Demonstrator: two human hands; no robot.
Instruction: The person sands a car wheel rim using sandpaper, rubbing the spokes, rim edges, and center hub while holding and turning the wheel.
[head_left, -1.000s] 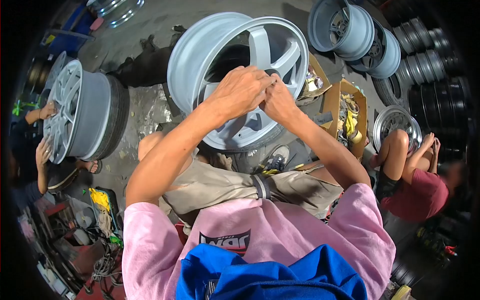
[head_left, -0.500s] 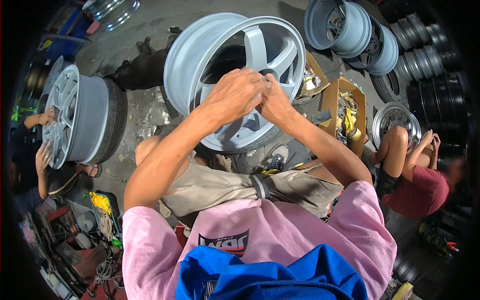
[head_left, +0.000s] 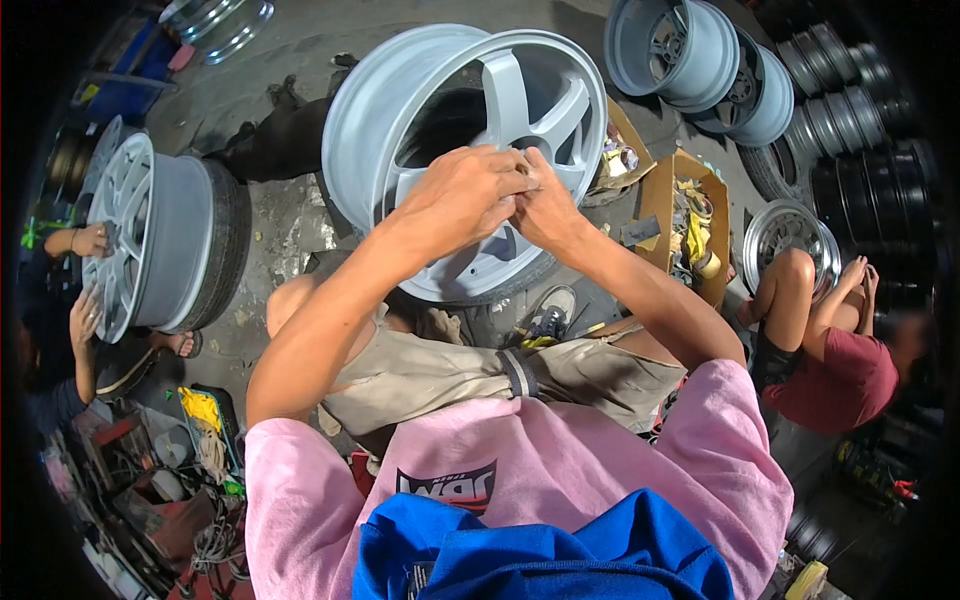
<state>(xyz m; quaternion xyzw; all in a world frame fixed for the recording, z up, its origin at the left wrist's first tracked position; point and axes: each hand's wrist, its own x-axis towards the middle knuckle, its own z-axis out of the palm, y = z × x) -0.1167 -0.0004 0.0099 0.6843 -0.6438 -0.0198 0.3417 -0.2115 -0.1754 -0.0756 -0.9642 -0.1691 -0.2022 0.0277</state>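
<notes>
A grey spoked wheel rim leans tilted in front of my knees, with a tyre partly showing under it. My left hand and my right hand meet over its spokes near the hub. The fingers of both hands are bent and pressed together at the fingertips. Whatever they may hold between them is too small or hidden to name. From here I cannot tell whether the hands touch the rim.
Right of the rim stands a cardboard box of scraps and yellow material. More grey rims and stacked dark rims lie at upper right. On the left, a co-worker's hands rest on another rim. A person in a maroon shirt sits at right.
My joined hands have shifted slightly down at the hub, fingers still bent together. The whole view has moved a little to the left.
</notes>
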